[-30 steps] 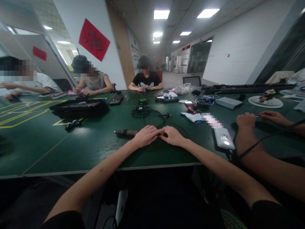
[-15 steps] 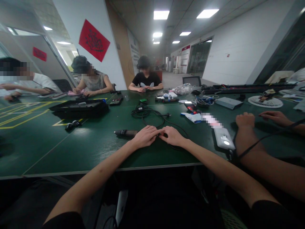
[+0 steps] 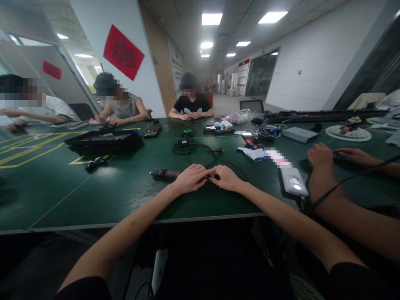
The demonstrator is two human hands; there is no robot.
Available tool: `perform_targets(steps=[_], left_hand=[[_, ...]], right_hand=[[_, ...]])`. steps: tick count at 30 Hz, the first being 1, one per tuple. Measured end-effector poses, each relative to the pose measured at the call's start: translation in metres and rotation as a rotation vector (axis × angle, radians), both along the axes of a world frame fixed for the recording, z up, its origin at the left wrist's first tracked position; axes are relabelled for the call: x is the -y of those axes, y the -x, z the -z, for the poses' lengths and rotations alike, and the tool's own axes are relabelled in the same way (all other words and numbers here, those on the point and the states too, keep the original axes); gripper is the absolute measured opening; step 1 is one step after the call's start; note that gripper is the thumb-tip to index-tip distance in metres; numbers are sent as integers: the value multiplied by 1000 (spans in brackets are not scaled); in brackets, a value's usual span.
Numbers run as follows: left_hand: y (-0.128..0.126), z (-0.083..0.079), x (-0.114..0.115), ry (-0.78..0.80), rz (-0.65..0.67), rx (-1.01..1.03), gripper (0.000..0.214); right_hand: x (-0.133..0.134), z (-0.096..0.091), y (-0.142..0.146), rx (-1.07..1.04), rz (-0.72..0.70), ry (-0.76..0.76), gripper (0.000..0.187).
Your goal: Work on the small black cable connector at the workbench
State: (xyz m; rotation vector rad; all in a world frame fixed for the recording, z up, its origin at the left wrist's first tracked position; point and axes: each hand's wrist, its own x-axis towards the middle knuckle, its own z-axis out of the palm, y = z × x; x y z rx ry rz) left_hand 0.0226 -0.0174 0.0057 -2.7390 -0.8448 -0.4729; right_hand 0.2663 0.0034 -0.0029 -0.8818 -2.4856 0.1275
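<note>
Near the front edge of a green counter [image 3: 93, 200], the left hand [image 3: 192, 178] has its grip around a dark electric screwdriver [image 3: 166, 174], tip toward nine o'clock. The right hand [image 3: 227, 178] meets its tail, grip too hidden to tell. A black cord [image 3: 200, 146] coils at twelve o'clock.

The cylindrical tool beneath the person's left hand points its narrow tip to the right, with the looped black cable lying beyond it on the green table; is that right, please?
Not quite: the head view shows the cylindrical tool pointing its narrow tip to the left. The looped black cable does lie beyond it.
</note>
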Motion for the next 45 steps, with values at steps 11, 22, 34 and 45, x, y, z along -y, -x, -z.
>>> perform_targets(steps=[11, 22, 34, 45], left_hand=[[1, 1, -1, 2, 21, 0, 55], [0, 1, -1, -1, 8, 11, 56], [1, 1, -1, 4, 21, 7, 60], [0, 1, -1, 10, -10, -4, 64]], right_hand=[[-2, 1, 0, -1, 2, 11, 17], [-1, 1, 0, -7, -1, -3, 17], [-2, 3, 0, -5, 7, -5, 16], [1, 0, 1, -5, -1, 9, 18]])
